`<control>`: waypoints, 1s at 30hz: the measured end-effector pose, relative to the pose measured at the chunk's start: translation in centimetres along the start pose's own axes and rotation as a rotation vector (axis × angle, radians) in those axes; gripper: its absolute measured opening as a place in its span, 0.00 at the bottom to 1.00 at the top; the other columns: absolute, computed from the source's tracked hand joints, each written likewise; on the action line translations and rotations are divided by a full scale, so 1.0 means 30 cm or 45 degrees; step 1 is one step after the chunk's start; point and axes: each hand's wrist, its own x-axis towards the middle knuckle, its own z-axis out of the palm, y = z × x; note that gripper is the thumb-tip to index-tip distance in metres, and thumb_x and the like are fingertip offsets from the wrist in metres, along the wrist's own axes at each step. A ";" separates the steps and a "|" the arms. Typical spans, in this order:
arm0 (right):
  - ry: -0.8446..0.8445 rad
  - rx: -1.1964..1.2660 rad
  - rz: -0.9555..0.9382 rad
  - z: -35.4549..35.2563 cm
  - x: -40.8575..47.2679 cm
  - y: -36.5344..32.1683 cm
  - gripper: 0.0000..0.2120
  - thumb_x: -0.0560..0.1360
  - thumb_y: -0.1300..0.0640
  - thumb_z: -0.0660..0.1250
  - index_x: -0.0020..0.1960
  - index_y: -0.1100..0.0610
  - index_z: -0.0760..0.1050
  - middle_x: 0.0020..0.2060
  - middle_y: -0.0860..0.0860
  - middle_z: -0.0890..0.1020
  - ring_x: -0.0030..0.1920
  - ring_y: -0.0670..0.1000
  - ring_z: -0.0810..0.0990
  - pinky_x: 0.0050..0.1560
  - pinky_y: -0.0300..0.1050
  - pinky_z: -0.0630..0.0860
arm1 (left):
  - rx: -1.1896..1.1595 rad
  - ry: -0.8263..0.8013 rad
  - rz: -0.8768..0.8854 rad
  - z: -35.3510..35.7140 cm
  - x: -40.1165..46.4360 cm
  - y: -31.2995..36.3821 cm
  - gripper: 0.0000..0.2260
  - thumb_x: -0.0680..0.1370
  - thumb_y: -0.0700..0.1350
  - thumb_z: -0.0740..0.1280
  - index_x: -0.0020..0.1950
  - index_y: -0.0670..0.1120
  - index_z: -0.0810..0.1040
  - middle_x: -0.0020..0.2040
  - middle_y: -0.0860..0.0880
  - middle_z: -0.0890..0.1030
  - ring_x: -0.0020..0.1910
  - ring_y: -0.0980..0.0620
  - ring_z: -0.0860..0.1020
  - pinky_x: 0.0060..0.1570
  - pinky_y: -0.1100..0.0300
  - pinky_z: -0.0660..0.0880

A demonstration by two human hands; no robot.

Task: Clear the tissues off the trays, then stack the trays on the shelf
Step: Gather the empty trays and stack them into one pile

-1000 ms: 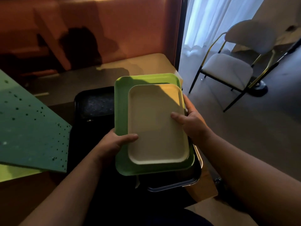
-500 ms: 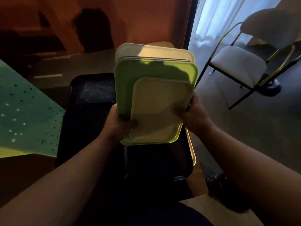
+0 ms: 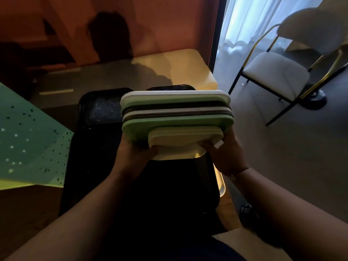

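Note:
I hold a stack of trays [image 3: 177, 117] in front of my chest, tipped up so that I see their far edges. The layers run from a white one at the far side through dark and pale ones to a green tray [image 3: 175, 124], with a small cream tray [image 3: 185, 141] nearest me. My left hand [image 3: 134, 153] grips the stack's left near corner. My right hand [image 3: 225, 153] grips the right near corner. No tissues show on the trays.
A black tray [image 3: 98, 108] lies on the dark surface below the stack, with another dark tray edge [image 3: 170, 87] behind it. A green perforated board [image 3: 30, 144] juts in from the left. A white chair [image 3: 278, 72] stands on the floor at right, by a curtain.
The stack has been lifted off the black tray and tipped further toward me; a second ago it lay flat with its top faces showing. Both hands kept their grip.

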 end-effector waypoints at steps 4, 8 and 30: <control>0.000 -0.103 0.038 0.006 -0.028 0.022 0.31 0.72 0.57 0.78 0.70 0.63 0.69 0.55 0.49 0.79 0.52 0.46 0.77 0.47 0.18 0.67 | 0.039 0.002 0.022 0.021 -0.026 -0.012 0.36 0.65 0.37 0.80 0.71 0.40 0.70 0.60 0.47 0.82 0.57 0.55 0.82 0.51 0.62 0.79; 0.002 -0.082 0.044 0.017 -0.029 0.039 0.31 0.72 0.61 0.78 0.70 0.65 0.69 0.56 0.47 0.77 0.54 0.36 0.72 0.50 0.17 0.65 | 0.058 -0.001 0.039 0.011 -0.017 -0.014 0.38 0.65 0.35 0.81 0.72 0.42 0.69 0.63 0.45 0.81 0.61 0.49 0.81 0.56 0.52 0.80; -0.178 -0.067 0.179 -0.029 -0.006 0.070 0.31 0.70 0.50 0.80 0.67 0.45 0.67 0.57 0.44 0.76 0.57 0.47 0.76 0.48 0.36 0.71 | 0.065 -0.063 -0.022 0.008 -0.014 -0.047 0.34 0.63 0.44 0.79 0.68 0.43 0.74 0.60 0.46 0.82 0.59 0.49 0.81 0.58 0.42 0.79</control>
